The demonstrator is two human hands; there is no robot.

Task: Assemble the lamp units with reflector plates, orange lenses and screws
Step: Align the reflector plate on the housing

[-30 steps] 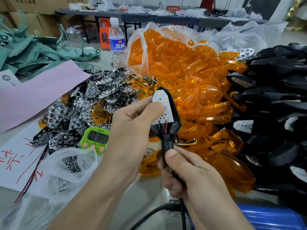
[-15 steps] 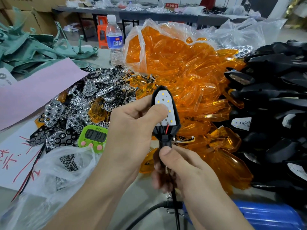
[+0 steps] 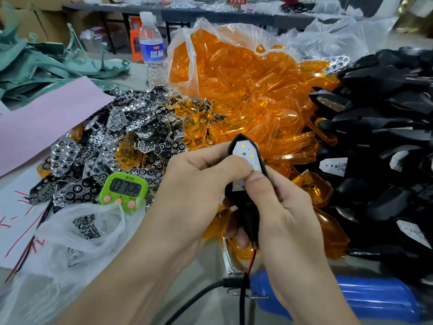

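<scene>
A black lamp unit point(image 3: 243, 152) with a white LED board facing me is held upright in front of me. My left hand point(image 3: 199, 181) grips its left side, thumb lying across the board. My right hand point(image 3: 281, 207) holds the lower body and stem, thumb pressing on the board's lower edge. Red and black wires hang from the stem. Shiny reflector plates point(image 3: 112, 146) lie heaped at the left. Orange lenses point(image 3: 246, 95) spill from a clear bag behind the lamp. Screws point(image 3: 86, 227) sit in a plastic bag at the lower left.
More black lamp housings point(image 3: 386, 141) are piled at the right. A green timer point(image 3: 123, 190) lies by the plates, a water bottle point(image 3: 152, 48) stands behind them. A blue tool point(image 3: 351, 299) with a black cable lies near the front edge. Pink paper point(image 3: 42, 123) covers the left.
My right hand has slid up from the stem onto the lamp body, and its thumb now presses the LED board. My left hand keeps its grip on the lamp.
</scene>
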